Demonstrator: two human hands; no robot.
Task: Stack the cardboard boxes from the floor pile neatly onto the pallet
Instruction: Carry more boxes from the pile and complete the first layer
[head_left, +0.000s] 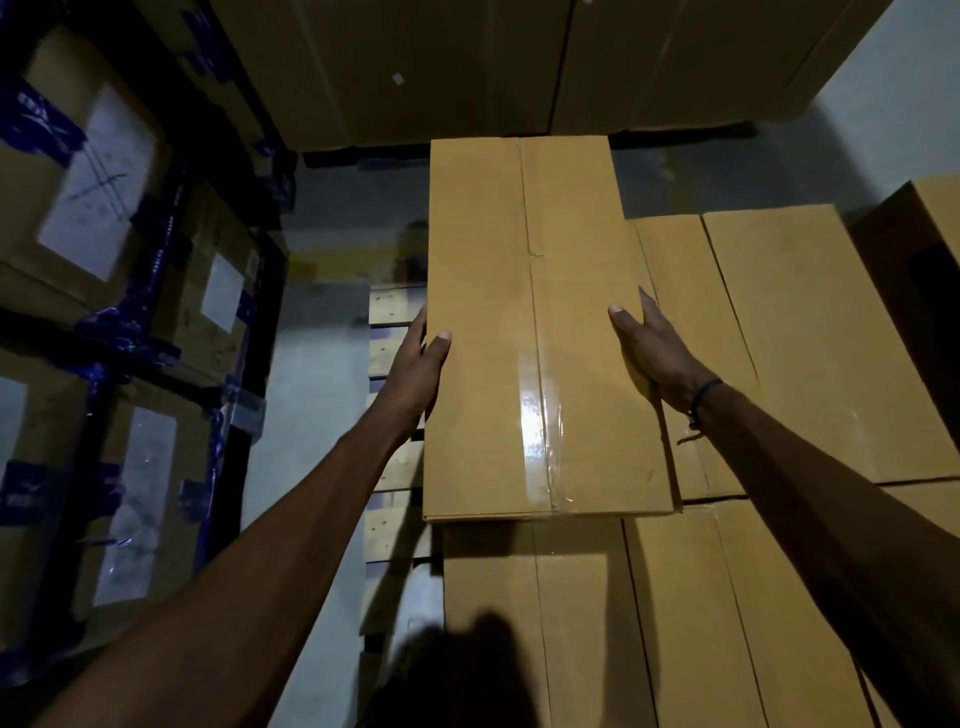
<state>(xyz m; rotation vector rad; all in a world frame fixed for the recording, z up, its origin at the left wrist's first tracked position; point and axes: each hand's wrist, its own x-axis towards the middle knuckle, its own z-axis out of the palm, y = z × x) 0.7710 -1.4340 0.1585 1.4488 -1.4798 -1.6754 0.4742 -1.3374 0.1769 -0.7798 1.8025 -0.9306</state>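
A long taped cardboard box (535, 332) is held flat in the middle of the view, above the pallet's left part. My left hand (415, 364) grips its left edge, thumb on top and fingers down the side. My right hand (652, 343) grips its right edge the same way. Below and to the right, several similar boxes (800, 338) lie side by side in a layer on the wooden pallet (389, 358). The pallet's slats show at the left of the held box.
Stacked cartons with blue tape and white labels (98, 182) stand on the left. Large boxes (467, 67) rise at the back. Another box (924, 244) stands at the right edge. A strip of grey floor (311, 389) runs between the pallet and the left stack.
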